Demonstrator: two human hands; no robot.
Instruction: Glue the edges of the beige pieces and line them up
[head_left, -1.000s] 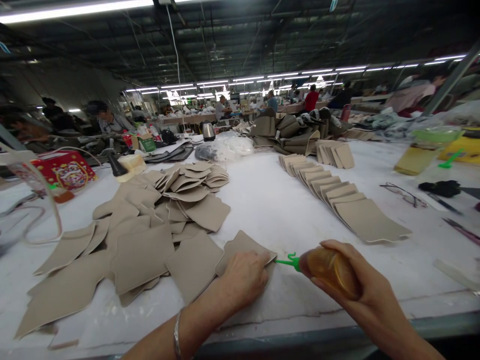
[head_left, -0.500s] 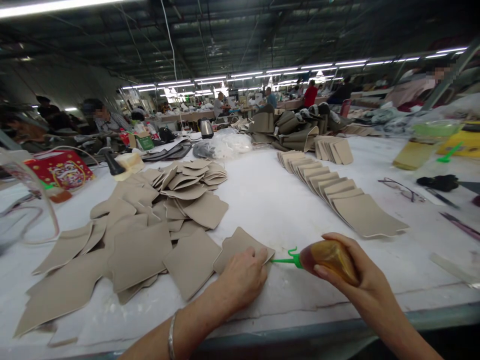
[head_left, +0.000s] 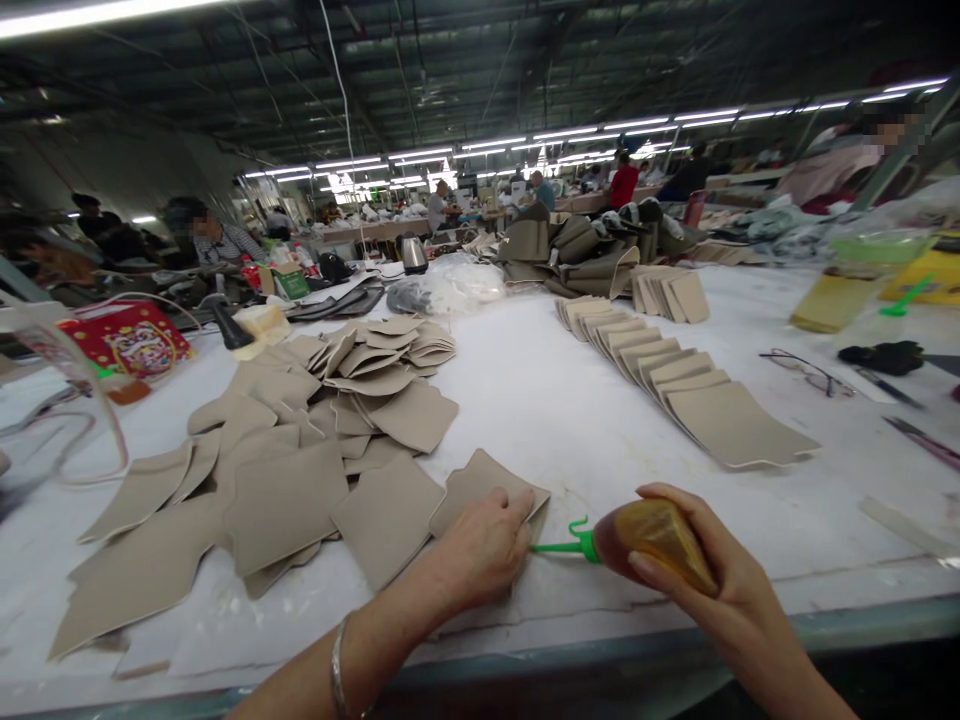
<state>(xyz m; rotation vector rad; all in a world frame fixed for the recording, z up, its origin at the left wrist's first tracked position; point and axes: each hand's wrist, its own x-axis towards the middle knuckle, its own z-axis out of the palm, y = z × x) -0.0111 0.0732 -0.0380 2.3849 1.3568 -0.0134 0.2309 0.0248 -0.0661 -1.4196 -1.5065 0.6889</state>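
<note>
With bent fingers my left hand point(head_left: 486, 548) grips the near right edge of a beige leather-like piece point(head_left: 480, 484) on the white table. Its thumb is partly hidden. My right hand point(head_left: 724, 575) is wrapped round a soft bottle point(head_left: 660, 540) of amber liquid, tilted on its side. The bottle's thin green nozzle point(head_left: 562, 547) points left, its tip right beside my left fingers at the piece's edge. Left of that hand lies a loose heap of similar beige pieces point(head_left: 285, 500). To the upper right, more beige pieces point(head_left: 739, 420) overlap in a fanned row.
Eyeglasses point(head_left: 810, 375), a black cloth-like item point(head_left: 881, 357) and scissors point(head_left: 926, 437) lie at the right. A container of yellowish liquid point(head_left: 829, 300) stands behind them. A red box point(head_left: 127, 340) and a kettle point(head_left: 413, 254) are further back. Several people work in the background.
The bottle's nozzle has moved slightly down and left along the piece's edge, nearer my left fingers. My left hand still grips the piece. The view has shifted a little.
</note>
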